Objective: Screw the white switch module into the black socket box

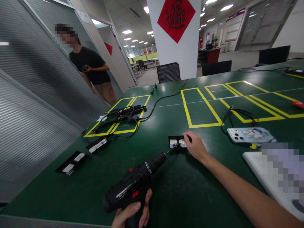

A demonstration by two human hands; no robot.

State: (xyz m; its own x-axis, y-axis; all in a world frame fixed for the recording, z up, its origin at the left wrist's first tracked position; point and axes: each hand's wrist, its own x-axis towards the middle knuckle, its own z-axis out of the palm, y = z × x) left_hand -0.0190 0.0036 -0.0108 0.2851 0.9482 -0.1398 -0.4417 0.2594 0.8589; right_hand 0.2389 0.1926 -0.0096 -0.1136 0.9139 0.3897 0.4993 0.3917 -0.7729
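Note:
My left hand (134, 210) is wrapped round the grip of a black cordless drill (135, 179) with red switches. The drill points up and to the right. Its long thin bit (170, 149) reaches a small black plate (175, 137) carrying white blocks with a blue bit; whether the tip touches a screw is too small to tell. The plate's right end is pinched between the fingers of my right hand (196, 147), close to the table surface. To the left lie two similar black strips with white parts, a nearer strip (71, 163) and a farther strip (97, 145).
Bundled black cables (123, 117) lie over yellow tape outlines on the green table (161, 186). A phone (251, 135) and a white-edged, partly blurred object (258, 171) are at right, near a coiled cable (239, 112). Behind the table stands a chair (168, 72); a person (92, 68) is at left.

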